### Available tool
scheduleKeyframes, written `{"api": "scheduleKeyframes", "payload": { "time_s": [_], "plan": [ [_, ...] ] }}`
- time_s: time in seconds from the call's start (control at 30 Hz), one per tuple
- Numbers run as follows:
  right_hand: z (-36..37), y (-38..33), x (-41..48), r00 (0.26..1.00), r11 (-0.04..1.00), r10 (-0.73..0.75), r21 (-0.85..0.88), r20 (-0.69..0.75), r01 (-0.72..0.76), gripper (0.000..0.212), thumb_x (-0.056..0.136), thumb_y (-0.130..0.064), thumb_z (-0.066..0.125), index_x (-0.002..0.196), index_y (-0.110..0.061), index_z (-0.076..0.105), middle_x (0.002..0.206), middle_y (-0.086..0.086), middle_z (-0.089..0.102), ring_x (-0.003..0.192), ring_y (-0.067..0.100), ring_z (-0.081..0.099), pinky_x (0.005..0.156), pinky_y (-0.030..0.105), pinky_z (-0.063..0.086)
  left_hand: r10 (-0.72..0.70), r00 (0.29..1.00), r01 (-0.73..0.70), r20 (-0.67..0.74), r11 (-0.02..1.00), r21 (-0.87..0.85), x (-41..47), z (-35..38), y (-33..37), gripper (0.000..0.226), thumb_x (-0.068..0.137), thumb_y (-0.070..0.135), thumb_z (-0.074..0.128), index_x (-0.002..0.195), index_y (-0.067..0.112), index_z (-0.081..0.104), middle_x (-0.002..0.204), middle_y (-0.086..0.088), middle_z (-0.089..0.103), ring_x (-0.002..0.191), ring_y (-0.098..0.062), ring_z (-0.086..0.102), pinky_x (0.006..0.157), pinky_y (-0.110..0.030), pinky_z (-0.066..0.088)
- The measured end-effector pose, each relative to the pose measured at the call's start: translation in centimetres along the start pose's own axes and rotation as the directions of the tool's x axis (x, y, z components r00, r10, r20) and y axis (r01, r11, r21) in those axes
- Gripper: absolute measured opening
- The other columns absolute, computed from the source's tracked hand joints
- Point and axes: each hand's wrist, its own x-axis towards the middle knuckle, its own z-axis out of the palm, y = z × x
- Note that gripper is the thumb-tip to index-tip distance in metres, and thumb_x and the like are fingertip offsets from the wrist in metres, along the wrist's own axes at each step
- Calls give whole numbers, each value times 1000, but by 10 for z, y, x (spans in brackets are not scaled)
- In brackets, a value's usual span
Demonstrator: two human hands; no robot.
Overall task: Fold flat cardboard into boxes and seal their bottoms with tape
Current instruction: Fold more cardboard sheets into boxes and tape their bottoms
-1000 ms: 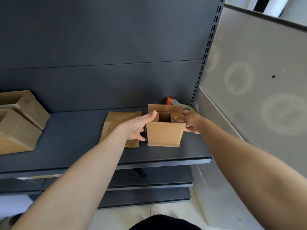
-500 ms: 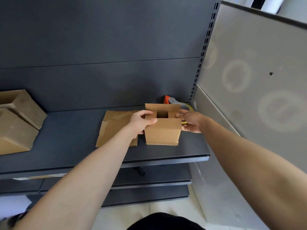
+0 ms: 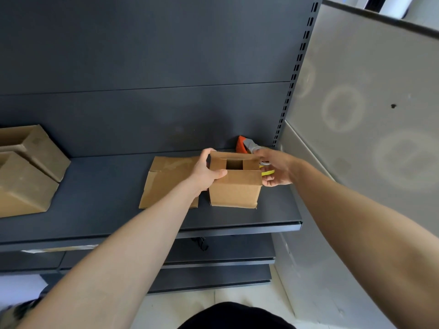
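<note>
A small brown cardboard box (image 3: 235, 188) stands on the dark shelf (image 3: 99, 205), its top flaps partly folded in around a square gap. My left hand (image 3: 205, 170) grips the box's upper left corner, thumb on the front flap. My right hand (image 3: 276, 168) is behind the box's right side, fingers curled round the tape dispenser (image 3: 245, 144), an orange and grey tool with a yellow roll showing under the palm. A stack of flat cardboard (image 3: 166, 181) lies just left of the box, partly under my left wrist.
Two folded boxes (image 3: 26, 172) sit at the shelf's left end. A dark back panel rises behind, and a slotted upright (image 3: 288, 91) meets a pale side wall (image 3: 370, 110) on the right. Lower shelves (image 3: 213, 264) show beneath.
My left hand has closed round the box's top left corner. My right hand has left the box's right side and reached back onto the tape dispenser.
</note>
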Motion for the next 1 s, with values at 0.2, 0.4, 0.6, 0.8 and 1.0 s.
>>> {"api": "scheduleKeyframes", "payload": {
  "time_s": [0.2,0.4,0.6,0.8,1.0],
  "plan": [
    [0,11,3,999,998,-41,-49,-12,41,26,93,-11,57,118,-16,62,99,5,55,79,17,54,70,27,48,-6,999,7,-38,1000,25,3,2,2,28,86,14,69,112,22,61,122,-1,47,102,-26,53,69,-29,46],
    [1,8,6,999,997,-45,-70,-26,43,20,91,-6,58,101,-21,65,96,6,56,83,19,55,71,28,50,58,994,-51,-98,996,70,6,8,6,15,84,17,72,96,12,66,128,-4,50,118,-21,44,90,-29,34],
    [-18,-2,25,984,988,-129,-104,-126,116,32,90,-38,62,109,-12,64,103,6,57,87,20,56,76,30,47,88,992,-75,-92,988,138,12,9,10,14,82,15,73,88,10,61,127,-3,51,120,-21,45,94,-30,33],
    [-9,-16,55,889,750,-341,-658,-305,63,44,94,-26,55,128,1,53,125,16,60,114,30,57,83,30,43,60,998,-52,-29,977,204,16,11,16,8,85,10,68,87,9,61,128,-1,51,111,-13,41,90,-26,27],
    [-10,-10,83,953,517,-268,-856,-145,16,18,89,-7,57,107,-11,55,98,10,45,94,22,42,84,32,36,13,1000,-10,-8,958,288,22,12,22,11,86,10,66,80,14,58,136,-1,45,125,-23,41,91,-29,31]
  ]
}}
